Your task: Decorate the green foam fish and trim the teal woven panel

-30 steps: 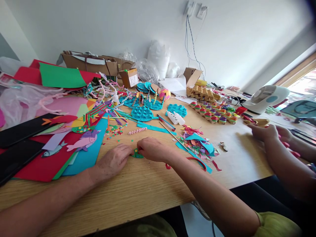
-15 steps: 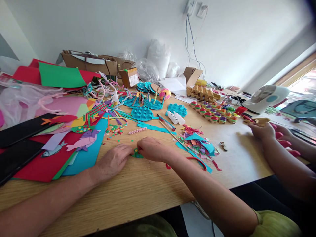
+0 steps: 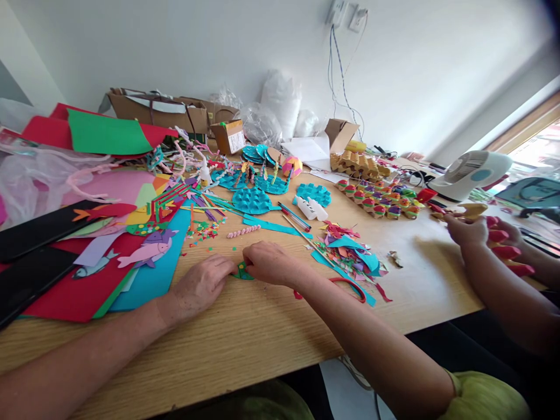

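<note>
A small green paper cutout point(image 3: 242, 272) with coloured dots lies on the table between my hands, its ends covered by my fingers. My left hand point(image 3: 205, 281) rests palm down with its fingers together on the cutout's left edge. From the other side, my right hand point(image 3: 270, 263) is bent into a pinch at the cutout's right end; whether its fingertips hold a tiny piece there is hidden. Just beyond lies a pink twisted strip point(image 3: 244, 231), with tiny paper bits near it. Red-handled scissors point(image 3: 350, 286) lie partly behind my right forearm.
Coloured sheets with paper fish point(image 3: 149, 252) and black pouches point(image 3: 30, 280) cover the left. Paper scraps point(image 3: 354, 251), white glue bottles point(image 3: 311, 208) and blue egg-carton pieces point(image 3: 251, 201) lie ahead. At right, another person's hands point(image 3: 470, 232) hold a red-tipped carton piece point(image 3: 503, 245).
My hands and the green cutout stay almost in place, with only a slight shift of my right hand. The other person's hands have moved a little with the carton piece.
</note>
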Demonstrator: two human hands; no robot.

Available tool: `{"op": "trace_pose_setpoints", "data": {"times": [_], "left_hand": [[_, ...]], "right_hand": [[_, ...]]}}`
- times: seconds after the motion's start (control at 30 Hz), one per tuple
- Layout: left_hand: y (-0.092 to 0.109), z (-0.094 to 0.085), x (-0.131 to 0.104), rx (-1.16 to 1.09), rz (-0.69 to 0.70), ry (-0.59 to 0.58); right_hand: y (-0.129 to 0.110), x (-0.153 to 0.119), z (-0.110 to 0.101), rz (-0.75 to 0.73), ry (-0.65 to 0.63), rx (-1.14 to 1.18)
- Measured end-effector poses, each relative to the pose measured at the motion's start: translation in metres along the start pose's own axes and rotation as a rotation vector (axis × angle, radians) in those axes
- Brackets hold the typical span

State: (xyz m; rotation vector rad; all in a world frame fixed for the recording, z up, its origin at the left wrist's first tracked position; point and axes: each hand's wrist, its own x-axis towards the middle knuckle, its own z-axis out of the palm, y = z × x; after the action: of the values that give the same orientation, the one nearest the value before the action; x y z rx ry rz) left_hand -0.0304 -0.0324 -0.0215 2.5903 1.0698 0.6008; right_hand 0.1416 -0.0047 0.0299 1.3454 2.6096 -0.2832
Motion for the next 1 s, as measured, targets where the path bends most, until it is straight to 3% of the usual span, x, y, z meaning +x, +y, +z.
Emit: {"op": "trace_pose_setpoints", "data": {"times": [1.0], "left_hand": [[0.0027, -0.0012, 0.0012, 0.004, 0.001, 0.007]], "right_hand": [[0.0019, -0.0013, -0.0026, -0.007, -0.011, 0.116]]}}
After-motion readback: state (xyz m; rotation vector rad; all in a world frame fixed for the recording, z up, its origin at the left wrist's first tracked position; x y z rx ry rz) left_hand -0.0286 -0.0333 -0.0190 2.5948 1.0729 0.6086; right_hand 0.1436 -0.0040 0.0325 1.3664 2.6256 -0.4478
